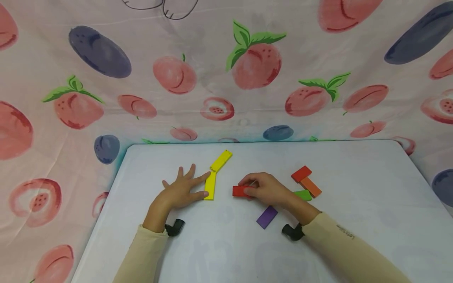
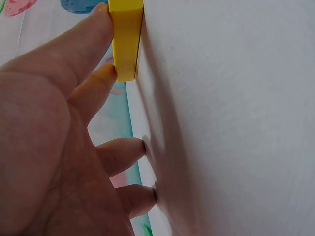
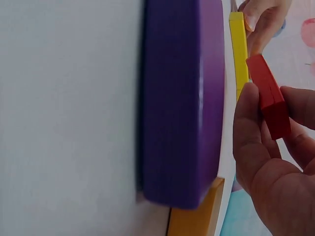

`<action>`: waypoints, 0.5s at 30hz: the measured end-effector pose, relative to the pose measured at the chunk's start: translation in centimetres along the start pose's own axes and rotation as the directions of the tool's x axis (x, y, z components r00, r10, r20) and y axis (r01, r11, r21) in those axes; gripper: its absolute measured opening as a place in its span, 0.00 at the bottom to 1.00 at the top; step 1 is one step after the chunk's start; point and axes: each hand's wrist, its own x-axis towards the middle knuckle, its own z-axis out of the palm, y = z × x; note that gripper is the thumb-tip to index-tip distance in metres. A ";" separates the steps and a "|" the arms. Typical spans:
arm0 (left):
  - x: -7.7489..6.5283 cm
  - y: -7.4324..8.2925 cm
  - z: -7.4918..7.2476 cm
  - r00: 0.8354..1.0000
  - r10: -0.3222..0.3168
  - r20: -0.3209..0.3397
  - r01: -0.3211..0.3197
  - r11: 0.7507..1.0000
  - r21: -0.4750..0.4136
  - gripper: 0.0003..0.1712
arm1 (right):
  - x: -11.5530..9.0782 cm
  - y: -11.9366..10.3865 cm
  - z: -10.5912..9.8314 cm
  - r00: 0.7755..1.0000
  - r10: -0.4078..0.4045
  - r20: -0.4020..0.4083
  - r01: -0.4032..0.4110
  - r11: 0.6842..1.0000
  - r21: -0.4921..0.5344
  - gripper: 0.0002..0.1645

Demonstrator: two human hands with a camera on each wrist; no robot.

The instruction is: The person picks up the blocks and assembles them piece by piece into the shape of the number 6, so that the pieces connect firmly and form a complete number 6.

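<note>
My left hand [image 1: 182, 190] lies spread on the white table, thumb and index fingertips touching the left side of a yellow block [image 1: 210, 187]. A second yellow block [image 1: 221, 160] slants up and right from its far end, the two meeting at a corner. To the right, my right hand [image 1: 267, 189] pinches a red block [image 1: 239, 191] between thumb and fingers. The right wrist view shows this red block [image 3: 269, 98] tilted in the grip. Close to the right hand lies a purple block [image 1: 267, 217]. A green block [image 1: 303, 195] is partly hidden by the right forearm.
An orange block [image 1: 311, 187] and another red block [image 1: 301, 174] lie by the green one on the right. Black wrist cameras [image 1: 175, 227] sit under both sleeves. A fruit-print cloth [image 1: 212, 74] hangs behind the far edge of the table [image 1: 219, 251].
</note>
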 end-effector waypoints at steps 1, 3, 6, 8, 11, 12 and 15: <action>0.0 0.0 0.0 1.000 0.000 0.001 0.000 1.000 -0.001 0.41 | 0.0 0.0 0.1 1.000 -0.006 0.002 0.006 1.000 -0.004 0.13; 0.0 0.1 0.0 1.000 0.001 0.000 -0.001 1.000 -0.002 0.41 | 0.1 -0.2 0.3 1.000 -0.015 0.008 0.015 1.000 -0.004 0.12; -0.1 0.1 -0.1 1.000 0.000 0.000 0.000 1.000 -0.004 0.41 | 0.2 -0.3 0.5 1.000 -0.026 0.009 0.026 1.000 -0.004 0.12; -0.1 0.2 -0.1 1.000 0.000 0.000 0.000 1.000 -0.004 0.41 | 0.3 -0.4 0.6 0.999 -0.038 0.007 0.038 0.999 -0.008 0.12; -0.1 0.2 -0.2 1.000 -0.002 0.000 0.002 1.000 -0.003 0.41 | 0.5 -0.6 0.8 0.999 -0.049 0.000 0.049 0.999 -0.019 0.12; -0.1 0.2 -0.2 1.000 -0.002 0.000 0.002 1.000 -0.003 0.41 | 0.5 -0.7 0.9 0.999 -0.050 -0.003 0.050 0.999 -0.021 0.12; -0.1 0.2 -0.2 1.000 -0.003 0.000 0.003 1.000 -0.001 0.41 | 0.7 -0.8 1.2 0.999 -0.030 -0.013 0.030 0.999 -0.027 0.13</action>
